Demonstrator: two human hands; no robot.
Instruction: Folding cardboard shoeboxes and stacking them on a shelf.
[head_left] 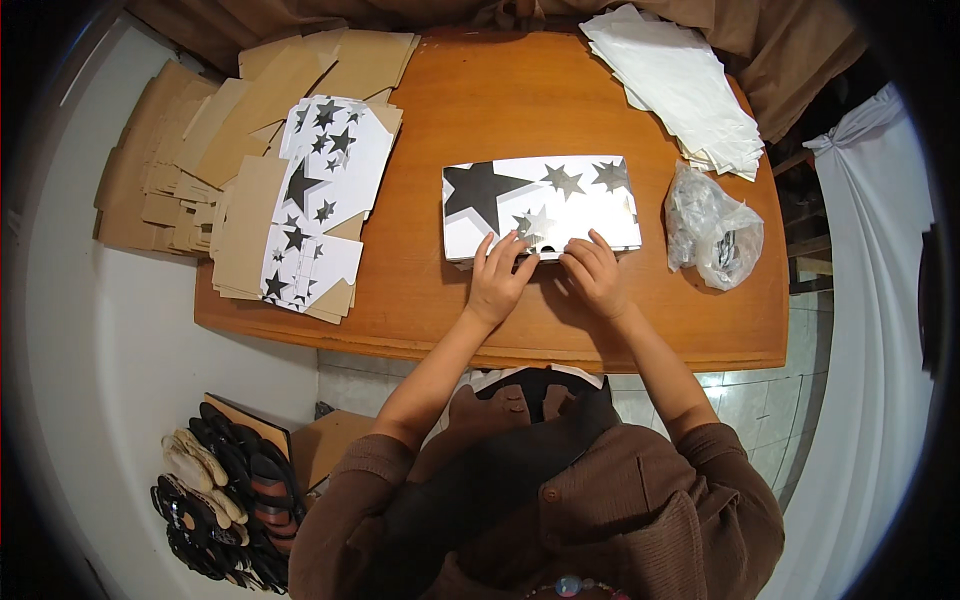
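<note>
A wooden table (480, 100) with an orange-brown top fills most of the view, standing over a pale tiled floor (785, 400). A white wall (110, 300) runs along the left, a white curtain (860, 250) hangs on the right, and brown cloth (810, 60) drapes behind the far edge. Brown cardboard sheets (235, 185) lie heaped at the table's left end, with a white star-printed sheet (340, 190) on top. On the floor at lower left, sandals (225, 490) stand in rows beside a brown board. A fanned stack of white paper (690, 90) occupies the far right corner; a white box with dark stars (590, 210) sits near the table's middle, and a clear plastic bag (715, 230) lies right of it. Both hands are at the box's near edge: the left hand (497, 285) has its fingers slightly bent and moderately parted, fingertips on the lid; the right hand (598, 277) is more curled, its fingers touching the edge. Whether either pinches the box I cannot tell. A small dark notch (547, 250) shows between them.
</note>
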